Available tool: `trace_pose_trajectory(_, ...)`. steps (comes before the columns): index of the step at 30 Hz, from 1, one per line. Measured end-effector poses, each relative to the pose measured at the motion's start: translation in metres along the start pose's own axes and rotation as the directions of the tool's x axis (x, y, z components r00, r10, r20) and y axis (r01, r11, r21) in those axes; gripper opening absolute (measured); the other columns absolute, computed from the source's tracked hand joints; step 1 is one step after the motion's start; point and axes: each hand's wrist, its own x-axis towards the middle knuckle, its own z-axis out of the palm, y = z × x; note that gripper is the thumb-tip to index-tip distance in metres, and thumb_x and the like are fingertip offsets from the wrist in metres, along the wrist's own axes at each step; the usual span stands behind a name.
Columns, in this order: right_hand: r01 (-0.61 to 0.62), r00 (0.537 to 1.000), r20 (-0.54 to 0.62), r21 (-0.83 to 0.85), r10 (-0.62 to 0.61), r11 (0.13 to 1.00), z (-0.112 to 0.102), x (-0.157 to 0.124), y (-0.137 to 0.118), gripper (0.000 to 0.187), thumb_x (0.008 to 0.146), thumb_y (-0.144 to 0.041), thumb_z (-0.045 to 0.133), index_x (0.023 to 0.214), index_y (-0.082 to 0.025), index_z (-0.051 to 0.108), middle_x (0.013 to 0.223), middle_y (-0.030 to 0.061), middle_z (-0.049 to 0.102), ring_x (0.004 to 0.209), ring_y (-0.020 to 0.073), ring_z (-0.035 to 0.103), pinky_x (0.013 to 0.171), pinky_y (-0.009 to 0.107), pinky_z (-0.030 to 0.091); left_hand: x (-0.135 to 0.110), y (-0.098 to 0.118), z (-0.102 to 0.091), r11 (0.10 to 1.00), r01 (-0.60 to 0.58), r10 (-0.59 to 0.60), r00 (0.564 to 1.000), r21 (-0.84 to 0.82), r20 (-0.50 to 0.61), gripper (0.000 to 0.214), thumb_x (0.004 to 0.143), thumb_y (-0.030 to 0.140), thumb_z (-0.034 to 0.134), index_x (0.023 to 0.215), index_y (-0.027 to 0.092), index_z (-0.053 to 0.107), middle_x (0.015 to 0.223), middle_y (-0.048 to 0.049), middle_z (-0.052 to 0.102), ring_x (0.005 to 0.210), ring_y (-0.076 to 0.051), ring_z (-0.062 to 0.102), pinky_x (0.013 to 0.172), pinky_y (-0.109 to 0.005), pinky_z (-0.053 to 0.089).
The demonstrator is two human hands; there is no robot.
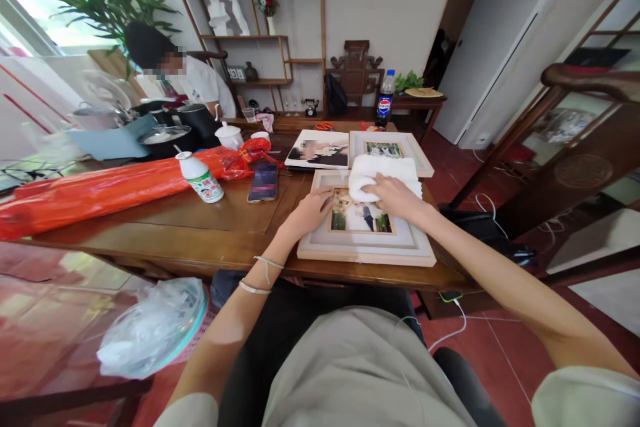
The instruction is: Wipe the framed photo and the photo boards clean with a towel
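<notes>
A light wooden picture frame (367,247) with a photo under glass lies flat on the wooden table (220,227) in front of me. My left hand (311,208) rests flat on the frame's left border, fingers stretched out. My right hand (395,197) presses a folded white cloth (383,175) onto the glass at the photo's upper edge, fingers closed over the cloth. Two more framed pictures lie just beyond: one with a dark photo (320,149) and one pale-bordered (390,149).
A phone (263,182), a small white bottle (201,177) and a long orange plastic bag (100,190) lie to the left. A Pepsi bottle (385,101) stands at the far edge. Another person (175,77) sits at the far left by pots. A bagged bin (155,327) stands on the floor.
</notes>
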Motion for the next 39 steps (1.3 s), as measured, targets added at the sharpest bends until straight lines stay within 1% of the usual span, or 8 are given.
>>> trace_pose_trajectory(6, 0.130, 0.984, 0.099, 0.143, -0.145, 0.981, -0.045, -0.063, -0.063, 0.057, 0.065, 0.002, 0.045, 0.112, -0.023, 0.064, 0.103, 0.0097, 0.064, 0.087, 0.0246, 0.062, 0.069, 0.033, 0.046, 0.000, 0.000, 0.001, 1.000, 0.014, -0.014, 1.000, 0.006, -0.002, 0.035, 0.091, 0.026, 0.043, 0.122, 0.016, 0.057, 0.136, -0.0108, 0.052, 0.126, -0.024, 0.048, 0.106, -0.040, 0.039)
trace_pose_trajectory(11, 0.222, 0.972, 0.016, 0.247, -0.233, 0.943, -0.063, -0.096, -0.102, 0.054, 0.067, -0.001, 0.046, 0.113, -0.023, 0.062, 0.135, 0.0105, 0.051, 0.116, 0.0297, 0.052, 0.088, 0.042, 0.045, 0.000, 0.000, 0.000, 1.000, -0.002, 0.002, 1.000, -0.001, -0.007, 0.035, 0.091, 0.025, 0.043, 0.123, 0.015, 0.056, 0.135, -0.0110, 0.052, 0.126, -0.023, 0.048, 0.105, -0.039, 0.039)
trace_pose_trajectory(15, 0.173, 0.985, -0.041, 0.240, -0.168, 0.955, -0.034, -0.081, -0.089, 0.056, 0.065, -0.002, 0.051, 0.116, -0.022, 0.062, 0.140, 0.0114, 0.047, 0.127, 0.0311, 0.043, 0.099, 0.047, 0.038, 0.000, 0.000, 0.000, 1.000, -0.009, 0.009, 1.000, -0.010, -0.002, 0.036, 0.091, 0.026, 0.043, 0.123, 0.016, 0.056, 0.135, -0.0110, 0.052, 0.125, -0.023, 0.049, 0.105, -0.039, 0.040)
trace_pose_trajectory(20, 0.021, 0.999, -0.043, 0.030, -0.020, 0.999, -0.001, -0.042, -0.025, 0.058, 0.065, 0.001, 0.052, 0.116, -0.024, 0.063, 0.139, 0.0095, 0.048, 0.127, 0.0308, 0.042, 0.102, 0.048, 0.033, 0.000, -0.001, 0.001, 1.000, -0.011, 0.011, 1.000, -0.011, -0.011, 0.035, 0.092, 0.029, 0.043, 0.122, 0.016, 0.057, 0.135, -0.0110, 0.053, 0.126, -0.023, 0.048, 0.105, -0.040, 0.039)
trace_pose_trajectory(24, -0.080, 0.992, -0.102, -0.098, 0.070, 0.992, 0.002, -0.018, 0.017, 0.054, 0.070, -0.004, 0.054, 0.122, -0.020, 0.059, 0.130, 0.0144, 0.054, 0.119, 0.0310, 0.048, 0.096, 0.045, 0.036, -0.001, 0.000, -0.001, 1.000, -0.009, 0.009, 1.000, -0.023, -0.005, 0.036, 0.092, 0.029, 0.043, 0.121, 0.015, 0.058, 0.134, -0.0113, 0.053, 0.125, -0.024, 0.048, 0.105, -0.039, 0.040)
trace_pose_trajectory(27, -0.055, 0.998, -0.031, -0.111, 0.052, 0.992, -0.004, -0.013, 0.028, 0.051, 0.073, -0.005, 0.051, 0.122, -0.019, 0.059, 0.114, 0.0139, 0.062, 0.097, 0.0270, 0.059, 0.080, 0.036, 0.042, -0.001, 0.001, -0.002, 1.000, 0.001, -0.002, 1.000, -0.028, -0.002, 0.036, 0.092, 0.029, 0.043, 0.121, 0.016, 0.058, 0.135, -0.0105, 0.052, 0.125, -0.023, 0.049, 0.106, -0.039, 0.039)
trace_pose_trajectory(31, 0.057, 0.998, 0.043, -0.071, -0.054, 0.996, -0.016, -0.031, 0.014, 0.053, 0.069, 0.002, 0.046, 0.113, -0.020, 0.063, 0.109, 0.0110, 0.064, 0.087, 0.0232, 0.062, 0.069, 0.030, 0.041, -0.001, 0.002, -0.001, 0.999, 0.018, -0.018, 1.000, -0.027, 0.001, 0.036, 0.092, 0.028, 0.043, 0.122, 0.016, 0.057, 0.136, -0.0094, 0.052, 0.125, -0.023, 0.049, 0.106, -0.039, 0.038)
trace_pose_trajectory(39, 0.209, 0.972, 0.086, 0.103, -0.218, 0.972, -0.064, -0.103, -0.065, 0.051, 0.063, 0.003, 0.046, 0.102, -0.023, 0.065, 0.095, 0.0061, 0.066, 0.080, 0.0213, 0.061, 0.066, 0.030, 0.041, 0.000, -0.002, 0.001, 1.000, 0.003, -0.003, 1.000, -0.020, -0.006, 0.037, 0.091, 0.025, 0.043, 0.124, 0.013, 0.056, 0.135, -0.0120, 0.052, 0.125, -0.024, 0.049, 0.105, -0.040, 0.040)
